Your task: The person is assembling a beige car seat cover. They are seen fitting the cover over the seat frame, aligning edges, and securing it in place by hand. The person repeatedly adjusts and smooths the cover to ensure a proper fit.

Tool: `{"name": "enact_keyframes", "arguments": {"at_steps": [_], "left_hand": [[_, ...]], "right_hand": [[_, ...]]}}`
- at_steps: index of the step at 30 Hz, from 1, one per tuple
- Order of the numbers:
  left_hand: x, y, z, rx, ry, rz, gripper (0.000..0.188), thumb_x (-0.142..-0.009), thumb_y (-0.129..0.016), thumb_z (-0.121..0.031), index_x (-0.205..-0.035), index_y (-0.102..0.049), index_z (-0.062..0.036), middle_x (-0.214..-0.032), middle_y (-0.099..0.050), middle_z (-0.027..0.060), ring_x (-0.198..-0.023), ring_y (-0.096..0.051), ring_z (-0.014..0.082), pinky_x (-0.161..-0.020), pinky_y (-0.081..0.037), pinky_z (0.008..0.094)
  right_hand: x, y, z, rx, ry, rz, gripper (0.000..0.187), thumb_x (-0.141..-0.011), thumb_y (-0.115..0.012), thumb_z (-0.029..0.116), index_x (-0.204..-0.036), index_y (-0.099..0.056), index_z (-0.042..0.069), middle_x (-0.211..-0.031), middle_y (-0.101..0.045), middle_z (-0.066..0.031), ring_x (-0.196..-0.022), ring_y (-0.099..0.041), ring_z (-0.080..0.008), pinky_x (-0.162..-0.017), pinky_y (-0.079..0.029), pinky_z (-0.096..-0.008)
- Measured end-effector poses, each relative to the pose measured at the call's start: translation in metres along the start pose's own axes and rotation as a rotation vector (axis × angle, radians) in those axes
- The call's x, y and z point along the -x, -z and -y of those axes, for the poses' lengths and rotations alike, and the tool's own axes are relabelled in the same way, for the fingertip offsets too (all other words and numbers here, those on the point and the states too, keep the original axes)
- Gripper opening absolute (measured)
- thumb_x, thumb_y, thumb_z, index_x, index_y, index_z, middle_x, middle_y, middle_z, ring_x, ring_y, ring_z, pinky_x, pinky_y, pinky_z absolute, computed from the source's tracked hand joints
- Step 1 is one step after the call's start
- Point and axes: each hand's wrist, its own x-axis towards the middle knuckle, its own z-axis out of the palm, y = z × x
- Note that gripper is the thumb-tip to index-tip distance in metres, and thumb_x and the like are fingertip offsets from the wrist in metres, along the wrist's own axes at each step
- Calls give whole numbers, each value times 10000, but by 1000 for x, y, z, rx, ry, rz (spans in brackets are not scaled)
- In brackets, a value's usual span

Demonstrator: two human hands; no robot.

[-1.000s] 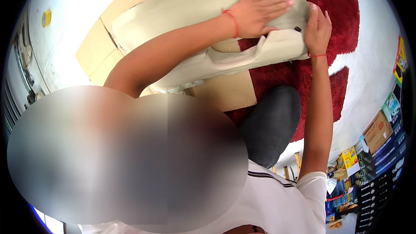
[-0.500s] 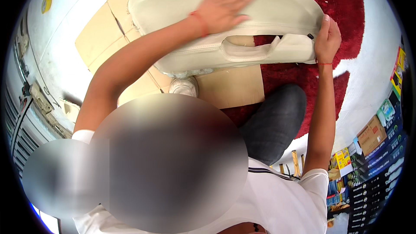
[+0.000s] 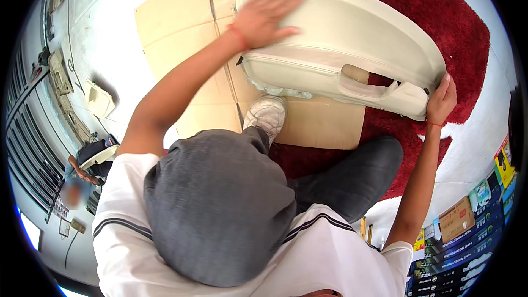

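Observation:
A long cream door trim panel (image 3: 363, 30), covered in stitched leather-like material, lies across in front of me. Its far edge is curved, and a handle opening (image 3: 356, 73) shows toward the right. Flat on the panel's left part rests my left hand (image 3: 270, 15), fingers stretched and slightly blurred. At the right end, my right hand (image 3: 441, 99) is closed around the panel's edge, thumb side up. Ragged, pale material (image 3: 280, 91) sticks out under the panel's near left edge.
Beneath the panel are flattened cardboard (image 3: 181, 44) and a dark red rug (image 3: 462, 49). My shoe (image 3: 266, 114) stands on the cardboard close to the panel. Another person (image 3: 82, 173) holds a cream part at far left. Stacked boxes (image 3: 457, 220) stand at lower right.
My left hand has slid along the panel toward its left end. The right hand keeps its grip at the right end. The whole view has shifted, placing the panel farther right and lower.

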Motion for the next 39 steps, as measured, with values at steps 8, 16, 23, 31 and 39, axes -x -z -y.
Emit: {"name": "enact_keyframes", "arguments": {"at_steps": [8,16,23,31,39], "left_hand": [[61,29,12,-72,321,-150,980,-894,-731,-548,-1609,-307,-30,-1688,-256,200,-1563,-223,411,-1234,-148,614],[24,45,24,60,430,-412,815,-839,-813,-359,-1506,-464,-47,-1578,-443,161,-1441,-422,343,-1187,-234,602],[47,24,6,192,84,-374,511,-828,-800,-204,-1309,-665,-95,-1410,-610,99,-1334,-536,317,-1115,-375,483],[57,40,55,296,317,-457,550,-839,-792,-172,-1357,-633,-82,-1376,-627,124,-1276,-569,321,-1085,-425,452],[47,50,79,342,310,-245,342,-852,-809,-201,-1112,-635,-62,-1079,-605,65,-1055,-546,275,-949,-459,407]], "right_hand": [[-49,-25,207,-341,518,58,249,-960,-671,145,-1179,-738,49,-1145,-746,-145,-1059,-694,-314,-990,-507,-407],[-45,-93,293,-173,625,499,189,-827,-727,115,-1006,-687,72,-978,-708,-106,-1005,-649,-345,-902,-513,-458],[-4,-105,303,-266,689,214,198,-794,-702,14,-980,-709,82,-909,-669,-72,-906,-623,-300,-824,-509,-430],[-26,-127,309,-251,718,231,94,-821,-685,39,-888,-724,90,-951,-679,-43,-934,-640,-282,-813,-537,-420],[-42,-124,304,-195,527,469,110,-881,-699,136,-986,-702,100,-1017,-704,-60,-952,-667,-312,-843,-542,-422]]}}
